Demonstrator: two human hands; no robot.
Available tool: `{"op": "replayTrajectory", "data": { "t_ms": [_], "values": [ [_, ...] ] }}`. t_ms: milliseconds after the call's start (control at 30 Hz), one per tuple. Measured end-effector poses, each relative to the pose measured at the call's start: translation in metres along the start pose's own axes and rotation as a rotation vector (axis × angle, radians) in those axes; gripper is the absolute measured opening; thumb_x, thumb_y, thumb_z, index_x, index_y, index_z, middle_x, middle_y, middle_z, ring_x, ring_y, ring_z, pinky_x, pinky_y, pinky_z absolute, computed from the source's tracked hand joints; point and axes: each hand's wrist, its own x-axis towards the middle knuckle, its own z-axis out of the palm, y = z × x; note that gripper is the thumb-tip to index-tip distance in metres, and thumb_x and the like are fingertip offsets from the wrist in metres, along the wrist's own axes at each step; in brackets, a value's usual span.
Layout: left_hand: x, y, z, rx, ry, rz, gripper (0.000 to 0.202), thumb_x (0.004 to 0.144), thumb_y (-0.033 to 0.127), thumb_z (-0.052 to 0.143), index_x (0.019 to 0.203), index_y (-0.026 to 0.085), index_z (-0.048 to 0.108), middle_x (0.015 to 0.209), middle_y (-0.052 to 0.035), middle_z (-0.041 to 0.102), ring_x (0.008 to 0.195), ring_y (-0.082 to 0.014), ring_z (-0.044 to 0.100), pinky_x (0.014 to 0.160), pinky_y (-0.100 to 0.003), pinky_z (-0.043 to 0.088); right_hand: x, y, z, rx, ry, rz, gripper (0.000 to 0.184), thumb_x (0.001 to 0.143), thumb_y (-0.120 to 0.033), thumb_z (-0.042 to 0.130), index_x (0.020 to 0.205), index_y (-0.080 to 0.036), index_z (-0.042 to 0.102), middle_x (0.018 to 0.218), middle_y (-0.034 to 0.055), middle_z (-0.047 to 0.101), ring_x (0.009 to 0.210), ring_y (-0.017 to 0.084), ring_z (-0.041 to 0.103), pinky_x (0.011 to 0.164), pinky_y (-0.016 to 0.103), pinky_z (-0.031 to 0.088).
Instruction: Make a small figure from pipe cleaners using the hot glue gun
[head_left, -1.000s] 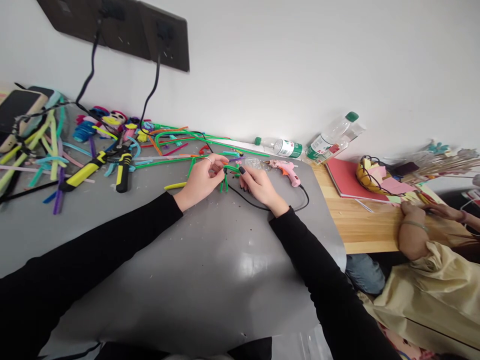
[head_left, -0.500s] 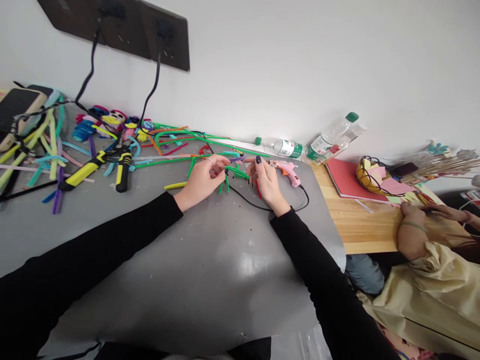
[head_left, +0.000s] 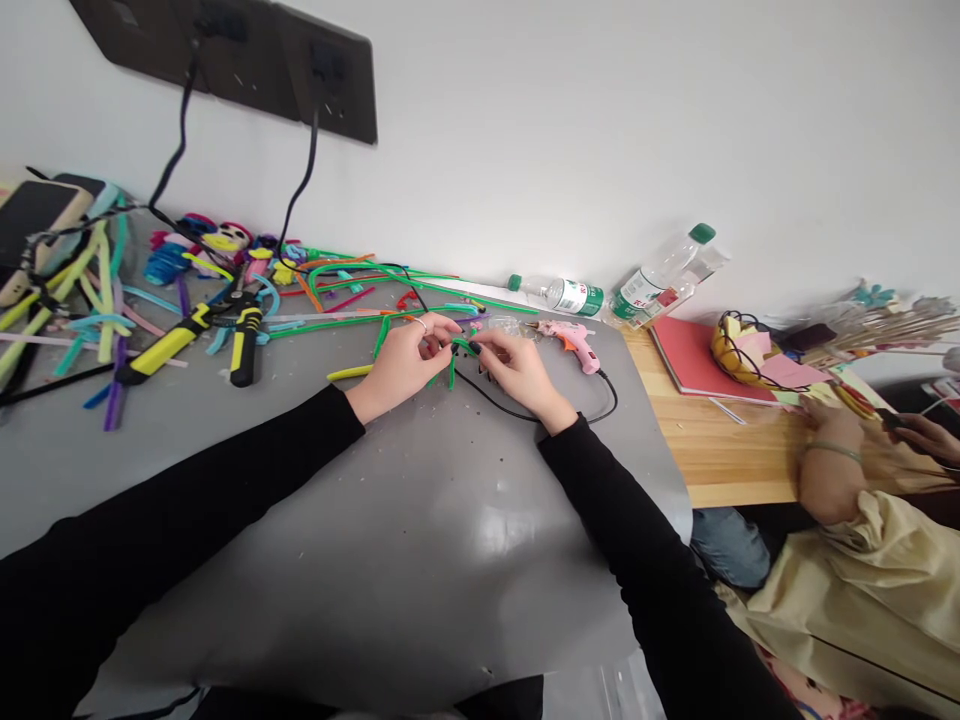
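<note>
Over the grey table my left hand is closed, pinching a bent green pipe cleaner between thumb and fingers. My right hand is closed too, its thumb and fingertips on the green piece close to the left fingertips. Part of the green piece is hidden behind the fingers. A yellow pipe cleaner lies beside my left hand. Just beyond my right hand rests a pink glue gun, its black cord looping under the hands.
Yellow-and-black pliers and many loose pipe cleaners cover the table's left. Two plugged cords hang from a dark socket panel. Plastic bottles are along the wall. At right, another person's arm is over a wooden table.
My right hand has lowered its fingers onto the green pipe cleaner, nearer my left fingertips. My left hand has hardly moved. The other person's hands have shifted, with a yellow-and-red tool now showing.
</note>
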Motion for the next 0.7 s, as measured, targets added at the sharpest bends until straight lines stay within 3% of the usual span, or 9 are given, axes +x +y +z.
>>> {"op": "replayTrajectory", "data": {
  "t_ms": [133,700],
  "values": [
    [0.0,-0.0004,0.0006,-0.007,-0.003,-0.008,0.027,0.084,0.03,0.06,0.107,0.019,0.069,0.092,-0.0059,0.074,0.077,-0.0175,0.066,0.065,-0.027,0.051,0.0001,0.0011,0.001,-0.03,-0.038,-0.036,0.021,0.098,-0.026,0.053,0.109,-0.02,0.07,0.067,-0.0022,0.063,0.057,0.013,0.055,0.063,0.028,0.047],
    [-0.0013,0.0032,0.0027,-0.063,0.031,-0.018,0.029,0.079,0.027,0.062,0.107,0.019,0.069,0.081,-0.0009,0.064,0.071,-0.0156,0.062,0.067,-0.027,0.054,0.0001,-0.0048,-0.0003,-0.056,-0.066,-0.041,0.016,0.098,-0.024,0.053,0.104,-0.02,0.067,0.065,-0.0032,0.061,0.056,0.013,0.05,0.062,0.028,0.043]
  ]
}}
